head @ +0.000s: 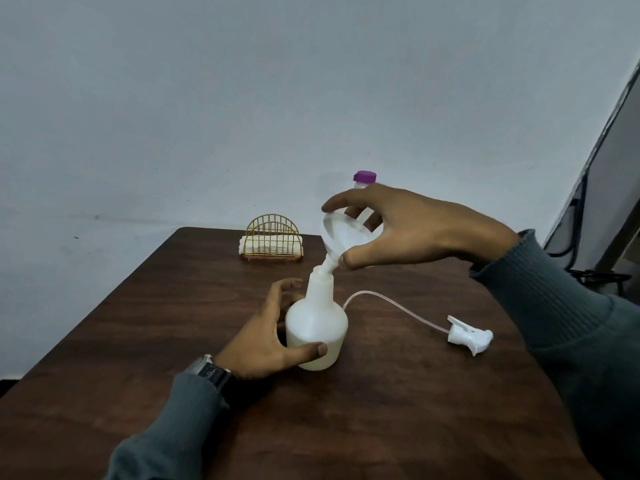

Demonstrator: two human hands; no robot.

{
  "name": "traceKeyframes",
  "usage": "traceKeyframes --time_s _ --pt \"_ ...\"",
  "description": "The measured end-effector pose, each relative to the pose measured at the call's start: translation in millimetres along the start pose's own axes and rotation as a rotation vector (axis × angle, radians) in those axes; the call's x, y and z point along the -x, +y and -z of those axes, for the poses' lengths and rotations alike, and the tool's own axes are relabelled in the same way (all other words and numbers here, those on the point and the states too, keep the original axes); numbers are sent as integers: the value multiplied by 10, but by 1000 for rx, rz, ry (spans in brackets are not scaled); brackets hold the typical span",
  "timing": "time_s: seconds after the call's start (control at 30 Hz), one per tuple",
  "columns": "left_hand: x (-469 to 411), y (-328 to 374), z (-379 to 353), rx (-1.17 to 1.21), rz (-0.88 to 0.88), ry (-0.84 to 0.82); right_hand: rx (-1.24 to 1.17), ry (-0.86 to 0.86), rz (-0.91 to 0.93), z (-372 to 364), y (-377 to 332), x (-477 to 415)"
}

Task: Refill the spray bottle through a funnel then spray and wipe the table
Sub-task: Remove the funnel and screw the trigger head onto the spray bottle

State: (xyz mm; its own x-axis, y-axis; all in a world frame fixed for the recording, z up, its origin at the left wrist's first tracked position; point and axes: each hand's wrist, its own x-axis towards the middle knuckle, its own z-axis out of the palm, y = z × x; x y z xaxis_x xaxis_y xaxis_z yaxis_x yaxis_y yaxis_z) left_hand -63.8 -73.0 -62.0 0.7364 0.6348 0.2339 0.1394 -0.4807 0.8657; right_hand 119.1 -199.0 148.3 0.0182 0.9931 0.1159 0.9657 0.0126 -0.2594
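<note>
Bottle stood upright at mid-desk, long axis vertical, open neck pointing up. Left hand gripped its lower body: thumb across the front, fingers curled round the far side. Right hand held the funnel by its rim, fingers clamped on it. Funnel axis tilted: mouth up and right, spout pointing down-left, tip at the neck opening. Spray head lay on the desk right of the bottle, its tube curving back toward it. Napkin holder at far edge.
</note>
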Motion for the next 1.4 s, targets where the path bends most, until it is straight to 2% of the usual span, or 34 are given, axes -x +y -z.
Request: traceKeyframes --time_s 0.1,0.2,0.3,0.53,0.63,0.73,0.97,1.17,1.4 --pt "2 11 -5 2 5 -3 -51 44 2 32 9 24" --pt "6 9 -5 0 3 0 -7 11 -4 2 14 30" --pt "2 24 -4 -12 -4 0 -109 38 -3 10 81 49" --pt "-11 6 -6 -13 -18 14 -575 291 -86 -29 575 29" --pt "-39 -4 -12 -23 -18 20 -788 439 -217 -274 1020 -138" --pt "-53 -21 -29 -37 -22 28 -865 568 -383 -602 1537 -385" --pt "-52 -19 -24 -64 -51 26 -829 699 -682 -1270 2250 -925" --pt "-45 22 -30 -71 -107 46 -621 806 -850 -1311 2681 -1114" --pt "-86 1 -49 -114 -172 61 -525 705 -1026 -1122 3146 -1240"
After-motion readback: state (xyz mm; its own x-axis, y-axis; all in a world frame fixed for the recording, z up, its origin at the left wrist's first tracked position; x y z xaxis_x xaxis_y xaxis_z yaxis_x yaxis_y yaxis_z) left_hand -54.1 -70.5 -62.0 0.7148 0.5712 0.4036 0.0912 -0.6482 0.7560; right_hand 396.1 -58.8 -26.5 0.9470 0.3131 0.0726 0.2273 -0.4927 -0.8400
